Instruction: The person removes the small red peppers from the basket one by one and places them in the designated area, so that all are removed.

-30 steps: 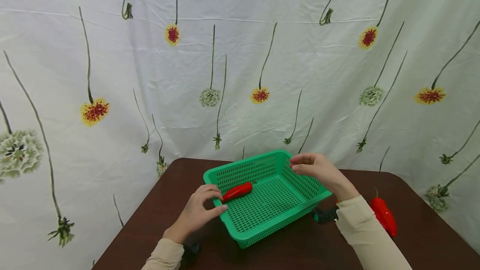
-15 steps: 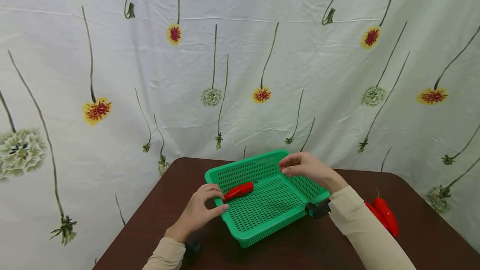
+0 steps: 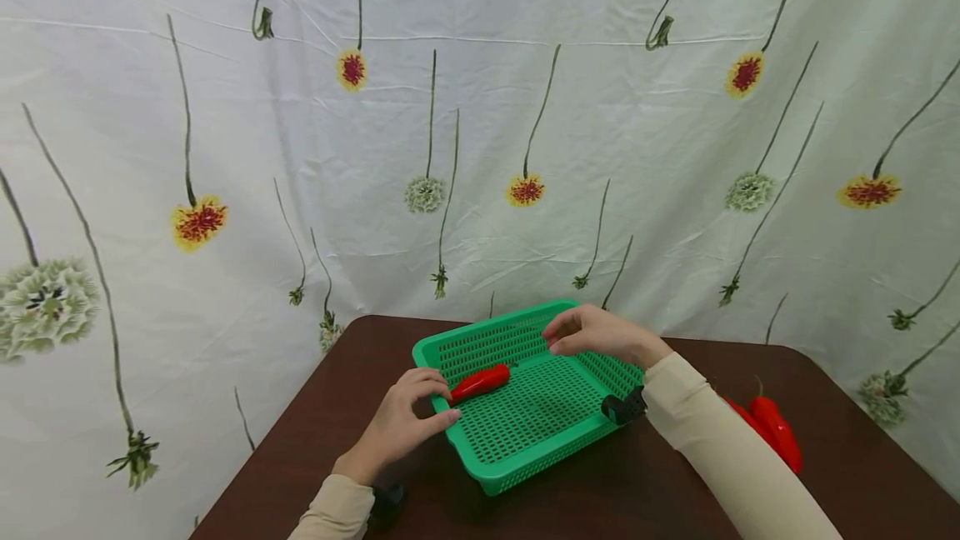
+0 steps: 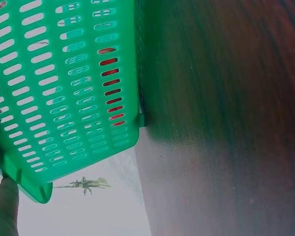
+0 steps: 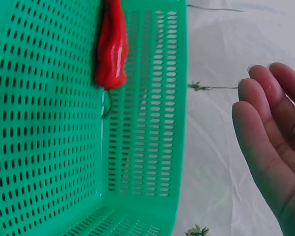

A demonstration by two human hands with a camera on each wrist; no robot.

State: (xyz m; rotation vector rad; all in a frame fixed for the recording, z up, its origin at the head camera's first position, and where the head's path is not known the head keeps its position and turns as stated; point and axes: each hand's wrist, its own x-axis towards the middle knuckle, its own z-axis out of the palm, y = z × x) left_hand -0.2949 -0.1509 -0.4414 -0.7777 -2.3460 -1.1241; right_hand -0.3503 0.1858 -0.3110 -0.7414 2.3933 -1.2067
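Note:
A green plastic basket [image 3: 525, 448] with slotted walls sits tilted at an angle to me on the table. Inside it, along the left end, lies a red chili pepper [image 3: 480, 382], its thin stem showing in the right wrist view. My left hand [image 3: 399, 423] grips the basket's left rim, fingers over the edge and thumb lower down on it. In the left wrist view, fingertips [image 4: 5, 199] meet the rim. My right hand [image 3: 603, 332] hovers over the basket's far right part, fingers loosely bent and nothing in them.
More red chili peppers [image 3: 776, 432] lie on the dark wooden table [image 3: 600, 498] at the right, partly behind my right sleeve. Behind the table hangs a white flower-printed curtain [image 3: 480, 148]. A black wrist device [image 3: 622, 407] is under my right wrist.
My right hand has moved left across the basket, uncovering more of the peppers on the right. My left hand stays at the rim, and the pepper in the basket has not moved.

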